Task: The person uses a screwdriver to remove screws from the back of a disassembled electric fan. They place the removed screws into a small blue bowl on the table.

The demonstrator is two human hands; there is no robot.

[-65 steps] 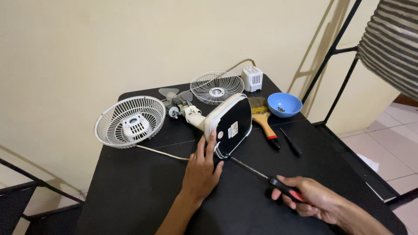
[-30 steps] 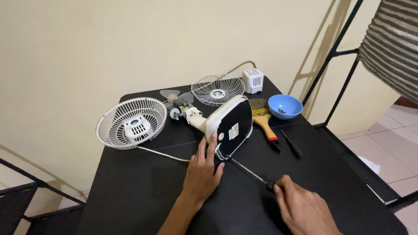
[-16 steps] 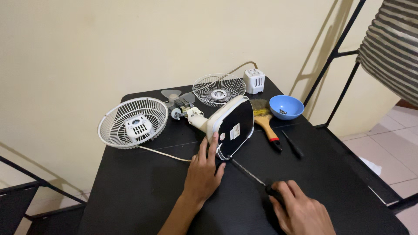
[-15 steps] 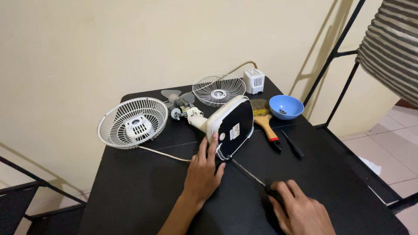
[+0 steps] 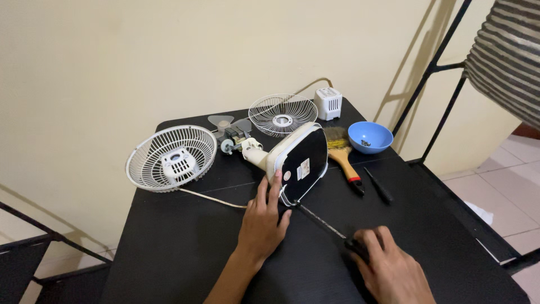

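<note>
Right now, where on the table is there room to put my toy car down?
Bare patches: the near-left table below the white cord, and right of the small screwdriver. It is crowded around the fan base.

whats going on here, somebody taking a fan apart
A person works on a small fan in pieces on a black table. The left hand steadies the tipped-up fan base, while the right hand holds a long screwdriver with its tip at the base's lower edge. Two grilles, a paintbrush and a blue bowl lie around.
</note>
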